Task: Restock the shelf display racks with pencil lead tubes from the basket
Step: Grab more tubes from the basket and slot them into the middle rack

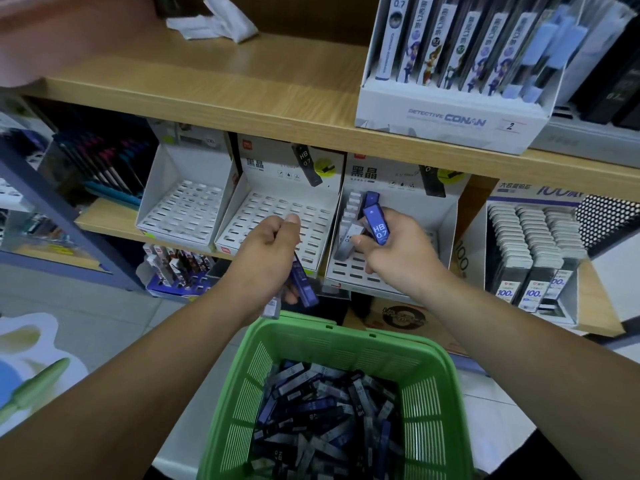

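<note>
A blue HB 0.7 tube [376,226] is gripped in the right hand [394,249] over the right rack [446,216]. Several tubes [303,284] are clutched by the left hand [268,252] above the green basket [429,386].

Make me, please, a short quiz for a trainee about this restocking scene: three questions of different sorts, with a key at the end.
1. True or false: the left hand and the right hand both hold lead tubes.
2. Multiple choice: what is printed on the blue tube in the right hand? A) 2B 0.5 B) HB 0.7 C) HB 0.9
3. Short answer: which white slotted rack already holds some tubes: the left rack, the middle rack or the right rack?

Key: 1. True. 2. B. 3. The right rack; a column of tubes stands along its left side.
</note>
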### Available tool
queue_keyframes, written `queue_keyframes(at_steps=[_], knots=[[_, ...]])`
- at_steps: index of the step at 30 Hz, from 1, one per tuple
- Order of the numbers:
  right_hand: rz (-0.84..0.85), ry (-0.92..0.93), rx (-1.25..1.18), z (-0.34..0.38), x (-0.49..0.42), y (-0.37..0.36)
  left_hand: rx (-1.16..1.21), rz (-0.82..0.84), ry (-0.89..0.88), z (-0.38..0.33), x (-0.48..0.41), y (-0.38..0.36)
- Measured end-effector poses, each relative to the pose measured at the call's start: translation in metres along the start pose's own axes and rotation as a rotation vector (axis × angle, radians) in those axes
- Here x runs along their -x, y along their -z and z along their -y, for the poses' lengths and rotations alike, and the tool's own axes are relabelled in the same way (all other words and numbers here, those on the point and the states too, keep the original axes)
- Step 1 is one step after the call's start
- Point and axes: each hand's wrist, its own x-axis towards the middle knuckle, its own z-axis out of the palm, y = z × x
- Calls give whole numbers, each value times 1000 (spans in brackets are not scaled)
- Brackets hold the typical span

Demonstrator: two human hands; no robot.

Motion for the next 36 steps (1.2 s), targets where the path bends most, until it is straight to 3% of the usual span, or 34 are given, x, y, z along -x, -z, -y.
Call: queue_keyframes(at_steps=[3, 9, 17, 24, 30, 33, 36], knots=[[11, 11, 36, -4, -1, -2, 61, 26, -25, 2, 0, 0], [-22, 28, 187, -3, -3, -4, 58, -110, -91, 1, 0, -2], [16, 175, 617, 14, 5, -3, 125, 29, 0, 1, 5, -1], [-24, -1, 332, 4, -6, -4, 140, 21, 18, 5, 12, 16], [-56, 76, 15, 3, -2, 2, 191, 30, -24, -2, 15, 17], [-1, 50, -1, 5, 2, 8, 173, 59, -30, -5, 17, 12], [71, 21, -175, 14, 8, 17, 273, 106, -4, -9, 16, 7]])
